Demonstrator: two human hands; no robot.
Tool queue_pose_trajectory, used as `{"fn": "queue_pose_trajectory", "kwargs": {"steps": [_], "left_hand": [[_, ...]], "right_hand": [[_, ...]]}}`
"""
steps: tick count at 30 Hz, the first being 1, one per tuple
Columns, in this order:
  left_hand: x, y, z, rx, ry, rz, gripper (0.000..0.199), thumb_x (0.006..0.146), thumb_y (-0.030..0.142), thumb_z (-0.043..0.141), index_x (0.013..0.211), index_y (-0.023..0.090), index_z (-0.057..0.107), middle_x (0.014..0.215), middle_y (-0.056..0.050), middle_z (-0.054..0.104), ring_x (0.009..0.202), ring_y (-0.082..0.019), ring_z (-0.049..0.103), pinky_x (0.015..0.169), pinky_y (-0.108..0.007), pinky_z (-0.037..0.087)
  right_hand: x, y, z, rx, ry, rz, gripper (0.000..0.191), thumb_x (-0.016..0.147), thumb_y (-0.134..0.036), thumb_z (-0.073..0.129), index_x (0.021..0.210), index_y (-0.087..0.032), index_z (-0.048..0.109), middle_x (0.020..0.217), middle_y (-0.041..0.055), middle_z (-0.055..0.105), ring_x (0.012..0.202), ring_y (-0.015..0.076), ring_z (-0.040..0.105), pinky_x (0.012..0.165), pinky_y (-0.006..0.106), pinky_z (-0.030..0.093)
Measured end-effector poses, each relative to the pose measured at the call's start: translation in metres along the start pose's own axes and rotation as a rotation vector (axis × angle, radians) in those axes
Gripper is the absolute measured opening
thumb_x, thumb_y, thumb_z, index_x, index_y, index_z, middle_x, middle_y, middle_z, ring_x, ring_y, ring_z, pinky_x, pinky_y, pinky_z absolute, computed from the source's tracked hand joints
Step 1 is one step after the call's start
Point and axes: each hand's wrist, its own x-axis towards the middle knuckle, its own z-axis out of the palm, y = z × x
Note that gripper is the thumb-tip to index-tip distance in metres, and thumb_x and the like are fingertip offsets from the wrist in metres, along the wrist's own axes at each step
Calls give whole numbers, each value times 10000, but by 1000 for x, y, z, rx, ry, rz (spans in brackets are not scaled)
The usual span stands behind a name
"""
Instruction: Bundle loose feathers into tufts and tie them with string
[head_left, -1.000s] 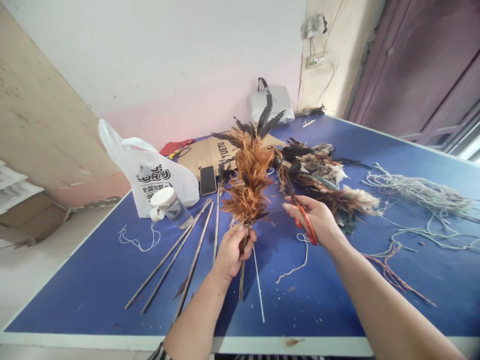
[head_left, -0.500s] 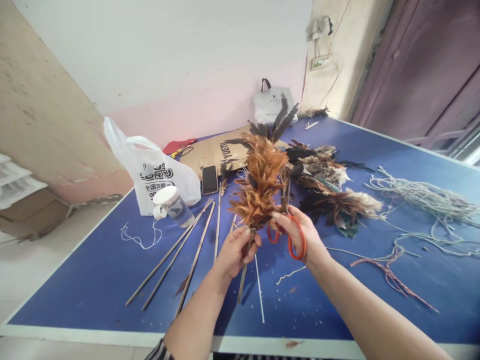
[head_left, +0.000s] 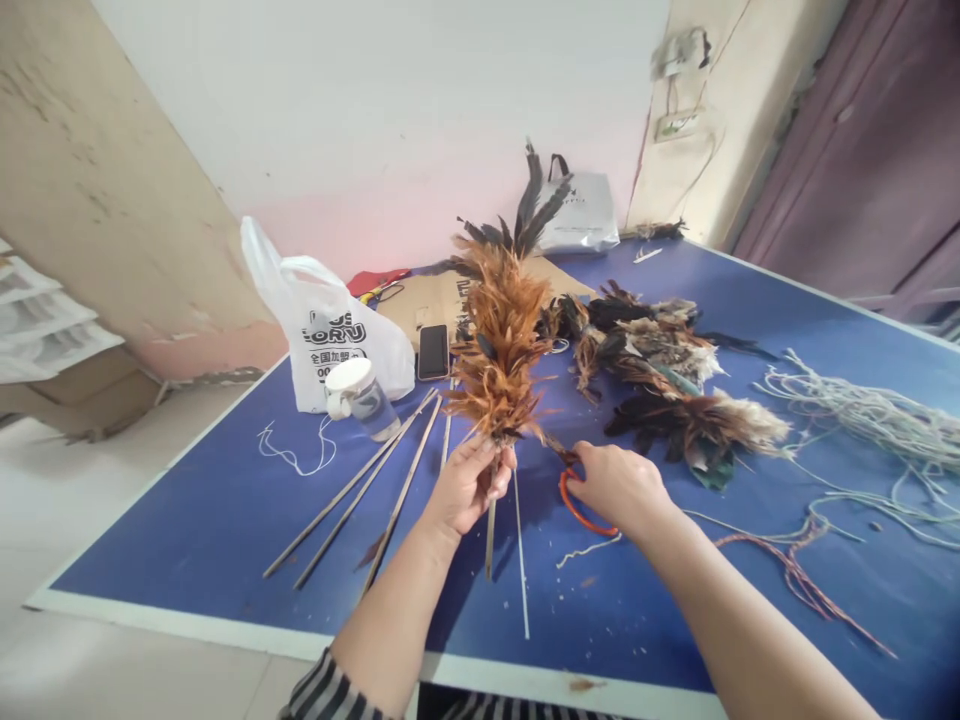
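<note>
My left hand [head_left: 471, 485] is closed round the stick just below the feathers of a feather duster [head_left: 501, 340], which stands upright with orange-brown plumes and long dark feathers at its top. Right of it, my right hand [head_left: 619, 485] grips scissors [head_left: 585, 510] by their orange handles. The dark blades point left toward the base of the feathers; whether they touch it I cannot tell. Bunches of dark, brown and pale feathers [head_left: 652, 350] lie beyond my right hand. Several thin sticks [head_left: 352, 490] rest on the table left of my left hand.
The blue table [head_left: 187, 540] carries a white plastic bag [head_left: 330, 330], a mug [head_left: 360, 395] and a phone [head_left: 433, 352] at the left. Tangled pale string [head_left: 862, 410] and reddish strands [head_left: 814, 580] lie at the right. A grey bag [head_left: 581, 210] stands at the back.
The scissors have swung down from upright beside the feathers to point left at their base. The duster now stands straighter, and the view has shifted slightly.
</note>
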Motion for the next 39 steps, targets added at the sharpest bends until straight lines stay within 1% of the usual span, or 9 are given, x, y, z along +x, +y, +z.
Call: {"fn": "queue_pose_trajectory", "kwargs": {"steps": [8,14,21,23,27,31,34,37,39], "left_hand": [[-3,1,4,43,-3,-5,239,782,337,594,733,104,573,675,-25,565,404,-9,362,382,-171,192],[-8,0,9,190,-80,-35,334,784,428,569,704,105,590,478,19,472,344,-14,277,357,-183,156],[-13,5,12,300,-160,-185,335,725,441,629,714,108,592,632,-31,582,380,-20,333,342,-175,141],[-13,5,11,334,-174,-211,346,738,435,617,668,97,594,578,-27,555,375,-21,325,344,-176,138],[-10,0,11,386,-95,-199,301,714,398,655,774,104,635,616,-41,597,383,-21,354,359,-163,163],[-4,-6,8,419,46,-69,389,676,365,697,985,136,635,662,-32,631,392,-25,374,373,-160,237],[0,-8,6,438,138,12,451,654,357,716,1035,135,620,670,-27,636,397,-29,383,376,-166,265],[1,-9,8,424,186,45,483,607,332,753,1025,127,625,619,-2,616,385,-27,373,372,-169,262],[0,-9,12,401,177,49,484,570,297,779,1000,124,641,578,18,591,391,-28,385,385,-168,274]], "right_hand": [[-12,5,-15,20,23,-41,269,719,-360,568,904,-178,642,789,116,666,755,282,626,587,322,389],[-18,-18,-25,999,-64,-328,396,672,-467,644,926,-163,622,606,-7,579,526,114,488,494,228,350],[8,4,-37,1789,148,22,327,587,-381,724,648,-171,481,462,-76,417,358,32,294,347,179,180],[16,25,-45,1881,235,22,303,568,-322,727,661,-186,474,461,-90,394,350,32,291,338,173,186],[29,66,-62,1955,428,26,210,622,-280,664,776,-199,547,677,-17,584,540,102,529,433,208,394],[30,82,-61,2099,557,239,171,661,-260,644,765,-202,521,600,-55,510,443,50,437,367,157,335],[20,64,-48,2051,353,267,237,708,-358,635,868,-207,548,666,-42,553,442,47,456,358,152,348],[11,34,-39,1918,113,77,365,702,-407,662,1002,-222,566,843,5,637,537,90,556,407,187,421],[11,19,-39,1874,88,8,367,675,-369,699,973,-183,592,876,43,665,656,142,614,516,230,493]]}}
